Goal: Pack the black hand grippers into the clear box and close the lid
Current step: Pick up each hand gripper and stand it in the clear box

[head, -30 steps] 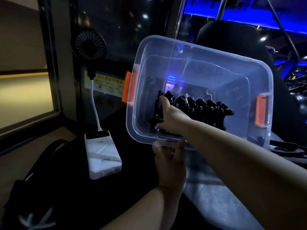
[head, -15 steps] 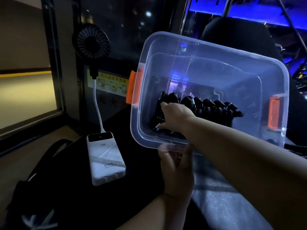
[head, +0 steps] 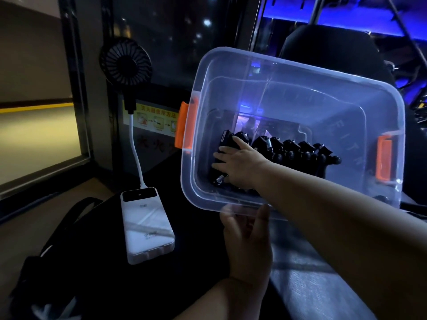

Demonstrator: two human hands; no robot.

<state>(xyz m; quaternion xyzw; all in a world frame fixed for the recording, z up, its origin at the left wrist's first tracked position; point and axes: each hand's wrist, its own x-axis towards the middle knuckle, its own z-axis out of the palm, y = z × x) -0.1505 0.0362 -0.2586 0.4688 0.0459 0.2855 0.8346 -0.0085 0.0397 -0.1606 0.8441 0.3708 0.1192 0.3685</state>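
Note:
The clear box (head: 298,88) with orange latches is tipped up toward me, its opening facing the camera. My left hand (head: 248,245) grips its near rim from below, thumb over the edge. Several black hand grippers (head: 300,151) with metal springs lie in a row along the box's bottom. My right hand (head: 238,162) reaches inside and rests on the leftmost grippers, fingers spread over them. No lid is visible.
A white power bank (head: 145,225) lies on the dark surface at left, with a small black fan (head: 126,61) on a white stalk plugged into it. A black bag (head: 57,250) sits at lower left. A dark window stands behind.
The box has tilted a little and shifted slightly in view. My right hand's fingers have spread wider over the leftmost grippers; my left hand keeps its hold on the rim.

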